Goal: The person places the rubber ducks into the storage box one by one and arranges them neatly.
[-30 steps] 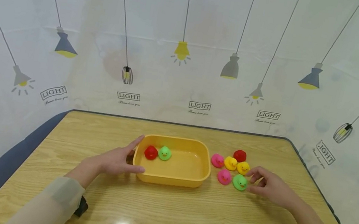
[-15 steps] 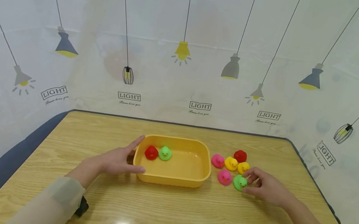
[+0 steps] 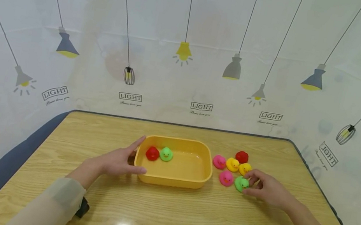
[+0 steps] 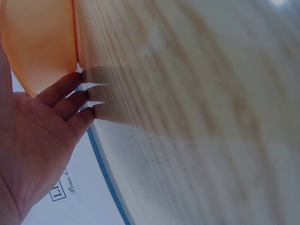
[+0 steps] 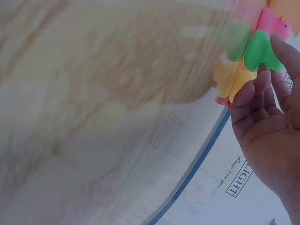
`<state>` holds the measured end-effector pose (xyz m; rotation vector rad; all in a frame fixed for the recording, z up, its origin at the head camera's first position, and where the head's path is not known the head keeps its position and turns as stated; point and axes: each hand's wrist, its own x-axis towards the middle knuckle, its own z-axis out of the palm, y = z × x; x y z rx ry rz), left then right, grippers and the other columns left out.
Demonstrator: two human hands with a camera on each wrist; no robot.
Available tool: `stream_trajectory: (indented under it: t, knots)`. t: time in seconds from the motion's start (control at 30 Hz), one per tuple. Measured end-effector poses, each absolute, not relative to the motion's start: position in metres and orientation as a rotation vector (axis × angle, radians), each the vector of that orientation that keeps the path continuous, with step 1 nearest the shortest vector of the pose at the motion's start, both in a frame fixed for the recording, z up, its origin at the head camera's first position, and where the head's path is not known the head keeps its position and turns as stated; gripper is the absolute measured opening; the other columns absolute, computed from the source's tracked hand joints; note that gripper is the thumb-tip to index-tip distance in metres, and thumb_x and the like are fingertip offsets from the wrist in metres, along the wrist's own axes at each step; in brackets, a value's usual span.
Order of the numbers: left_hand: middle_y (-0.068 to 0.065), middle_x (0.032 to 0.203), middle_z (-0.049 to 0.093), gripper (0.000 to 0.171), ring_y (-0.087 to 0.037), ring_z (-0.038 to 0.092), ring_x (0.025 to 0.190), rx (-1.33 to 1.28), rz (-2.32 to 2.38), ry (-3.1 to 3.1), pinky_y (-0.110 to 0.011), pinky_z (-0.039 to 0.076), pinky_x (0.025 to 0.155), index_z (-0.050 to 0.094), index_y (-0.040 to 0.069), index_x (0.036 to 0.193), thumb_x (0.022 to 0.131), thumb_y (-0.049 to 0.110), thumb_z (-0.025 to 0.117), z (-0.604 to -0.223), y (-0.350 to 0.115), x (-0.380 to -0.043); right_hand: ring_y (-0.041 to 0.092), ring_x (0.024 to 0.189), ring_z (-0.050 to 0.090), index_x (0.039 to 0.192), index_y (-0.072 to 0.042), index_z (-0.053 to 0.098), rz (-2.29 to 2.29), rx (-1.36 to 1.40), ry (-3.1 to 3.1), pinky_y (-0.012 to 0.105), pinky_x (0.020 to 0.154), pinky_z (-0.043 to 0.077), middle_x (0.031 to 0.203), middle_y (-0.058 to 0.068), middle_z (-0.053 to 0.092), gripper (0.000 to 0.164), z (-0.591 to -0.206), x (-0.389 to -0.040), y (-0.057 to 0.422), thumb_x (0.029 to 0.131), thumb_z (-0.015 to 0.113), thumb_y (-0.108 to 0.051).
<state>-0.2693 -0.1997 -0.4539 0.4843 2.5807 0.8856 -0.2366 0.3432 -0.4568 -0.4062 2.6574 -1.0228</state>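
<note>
The left end of a yellow plastic basin point(image 3: 192, 171) lies against my left hand point(image 3: 118, 161), with the thumb along its front rim and straight fingers at the back corner. Inside the basin sit a red duck point(image 3: 152, 153) and a green duck point(image 3: 166, 154). To the right of it, my right hand point(image 3: 272, 189) pinches another green rubber duck point(image 3: 241, 183) between thumb and fingers. That duck point(image 5: 258, 52) appears at or near table level in the right wrist view. Beside it are pink ducks point(image 3: 226, 178), yellow ducks point(image 3: 232, 164) and a red duck point(image 3: 242, 157).
The wooden table point(image 3: 164, 212) has a dark edge at the back and sides. Behind it hangs a pale curtain point(image 3: 164, 82) printed with lamps. A second pink duck point(image 3: 219, 161) lies close to the basin's right wall point(image 3: 210, 168).
My right hand has moved slightly left onto the green duck, its thumb and fingers now at the duck. The left hand and the basin have stayed in place.
</note>
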Motion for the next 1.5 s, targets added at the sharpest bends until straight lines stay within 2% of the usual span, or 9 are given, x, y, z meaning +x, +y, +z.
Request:
stream_trajectory:
  t: [0.27,0.63,0.97,1.5]
  knots:
    - [-0.022,0.169,0.049,0.122,-0.044,0.051,0.153,0.464,0.875,2.585,-0.068,0.034,0.129,-0.006,0.041,0.176,0.092,0.07,0.078,-0.455,-0.199,-0.269,0.015,0.077,0.055,0.127,-0.007,0.066,-1.057,-0.426,2.665,0.025,0.061,0.05,0.107,0.007,0.065,0.039,-0.45,-0.231,0.34,0.097,0.086,-0.025]
    - [-0.022,0.17,0.048,0.121,-0.044,0.049,0.155,0.462,0.874,2.584,-0.069,0.032,0.131,-0.007,0.043,0.176,0.093,0.07,0.077,-0.456,-0.2,-0.269,0.012,0.075,0.053,0.128,-0.008,0.068,-1.133,-0.532,2.708,0.023,0.062,0.048,0.108,0.006,0.067,0.037,-0.437,-0.226,0.331,0.098,0.085,-0.023]
    - [-0.021,0.171,0.047,0.123,-0.045,0.047,0.157,0.473,0.867,2.589,-0.068,0.031,0.132,-0.006,0.041,0.177,0.092,0.073,0.076,-0.457,-0.2,-0.27,0.014,0.076,0.054,0.126,-0.013,0.071,-1.18,-0.614,2.737,0.024,0.063,0.047,0.103,0.004,0.064,0.036,-0.421,-0.226,0.306,0.097,0.087,-0.025]
    - [-0.022,0.169,0.05,0.125,-0.044,0.049,0.156,0.51,0.893,2.582,-0.066,0.033,0.131,-0.007,0.036,0.177,0.092,0.071,0.078,-0.457,-0.2,-0.272,0.016,0.079,0.055,0.128,-0.015,0.074,-1.159,-0.693,2.769,0.024,0.066,0.047,0.105,0.002,0.067,0.037,-0.415,-0.249,0.259,0.096,0.088,-0.026]
